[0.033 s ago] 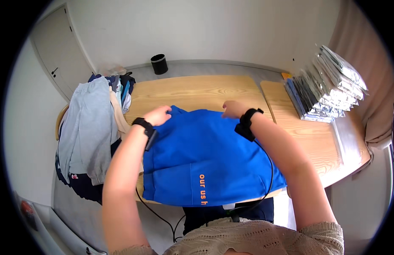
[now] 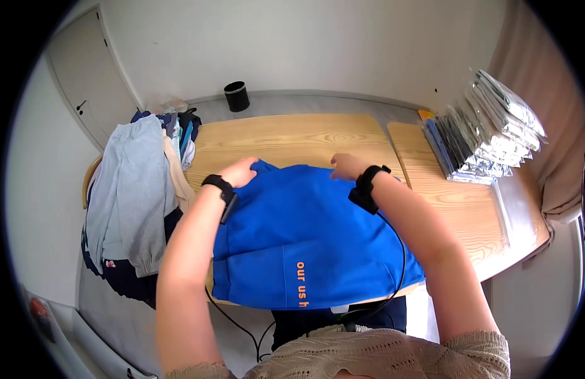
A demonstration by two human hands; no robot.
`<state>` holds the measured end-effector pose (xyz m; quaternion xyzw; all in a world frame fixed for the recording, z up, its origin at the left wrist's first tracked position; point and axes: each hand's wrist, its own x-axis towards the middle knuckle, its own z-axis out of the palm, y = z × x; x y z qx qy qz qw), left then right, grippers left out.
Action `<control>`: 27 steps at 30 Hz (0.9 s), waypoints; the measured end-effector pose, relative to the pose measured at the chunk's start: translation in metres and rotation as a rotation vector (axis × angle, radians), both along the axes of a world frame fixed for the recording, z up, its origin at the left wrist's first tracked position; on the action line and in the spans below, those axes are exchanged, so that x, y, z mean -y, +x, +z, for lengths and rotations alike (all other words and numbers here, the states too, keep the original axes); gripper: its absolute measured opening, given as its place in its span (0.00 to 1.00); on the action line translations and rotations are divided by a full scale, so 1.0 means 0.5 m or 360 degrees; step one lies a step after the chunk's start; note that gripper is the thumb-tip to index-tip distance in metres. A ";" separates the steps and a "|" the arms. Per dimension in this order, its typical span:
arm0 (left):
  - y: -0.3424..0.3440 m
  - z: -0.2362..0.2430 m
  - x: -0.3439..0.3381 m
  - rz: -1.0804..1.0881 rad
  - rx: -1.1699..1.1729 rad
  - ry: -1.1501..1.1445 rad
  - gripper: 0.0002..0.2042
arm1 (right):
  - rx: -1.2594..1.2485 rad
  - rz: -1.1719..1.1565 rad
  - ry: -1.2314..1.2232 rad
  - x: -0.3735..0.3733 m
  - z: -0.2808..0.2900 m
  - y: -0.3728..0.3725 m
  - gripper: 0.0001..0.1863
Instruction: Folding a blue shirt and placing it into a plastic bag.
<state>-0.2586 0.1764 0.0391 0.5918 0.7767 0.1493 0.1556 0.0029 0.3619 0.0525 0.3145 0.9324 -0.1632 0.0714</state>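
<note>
Where blue garment (image 2: 317, 227) ends, wood tabletop (image 2: 280, 136) beyond

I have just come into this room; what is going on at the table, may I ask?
A person is handling a bright blue cloth garment with orange lettering, laid on a light wooden table. The bare left hand is at its far left corner and the bare right hand by its far right edge; their grip is unclear. Pale grey-blue cloth trousers lie on a clothes pile at left, and a stack of clear plastic packages stands at right.
</note>
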 end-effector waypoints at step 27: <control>0.130 0.188 -0.050 0.0046 -0.0091 0.1514 0.23 | -0.1662 -0.0571 -0.0856 -0.082 0.154 -0.027 0.18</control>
